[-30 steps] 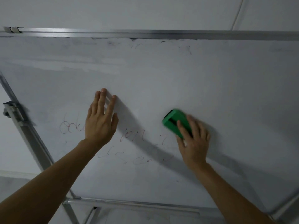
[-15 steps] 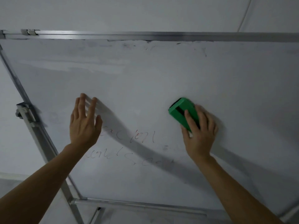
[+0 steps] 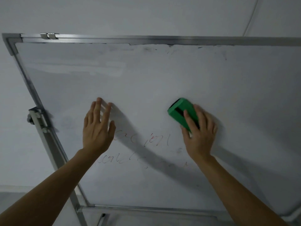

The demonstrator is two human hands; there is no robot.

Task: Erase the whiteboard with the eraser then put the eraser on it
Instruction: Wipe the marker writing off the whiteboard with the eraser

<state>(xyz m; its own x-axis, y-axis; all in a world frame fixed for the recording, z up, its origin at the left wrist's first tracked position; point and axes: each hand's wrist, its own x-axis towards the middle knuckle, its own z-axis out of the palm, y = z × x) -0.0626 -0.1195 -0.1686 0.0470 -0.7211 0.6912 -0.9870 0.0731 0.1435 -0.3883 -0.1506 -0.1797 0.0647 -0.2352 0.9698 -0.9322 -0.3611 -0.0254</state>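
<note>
A metal-framed whiteboard [image 3: 162, 82] fills the view. Faint red and dark writing [image 3: 154, 142] remains on its lower middle, between and below my hands. My right hand [image 3: 197, 136] grips a green eraser [image 3: 180, 112] and holds it flat against the board, right of centre. My left hand [image 3: 97, 128] lies flat on the board with straight, spread fingers, left of the writing. Smudges mark the board's top edge.
The board's aluminium frame [image 3: 146, 39] runs along the top, with its left rail [image 3: 32, 95] slanting down to a stand bracket [image 3: 36, 119]. A bottom rail [image 3: 146, 209] runs below the hands. A pale wall [image 3: 130, 13] lies behind the board.
The view has shifted so the board's left frame and top corner show more. My right hand with the eraser moved up and right off the writing. My left hand stays flat on the board.
</note>
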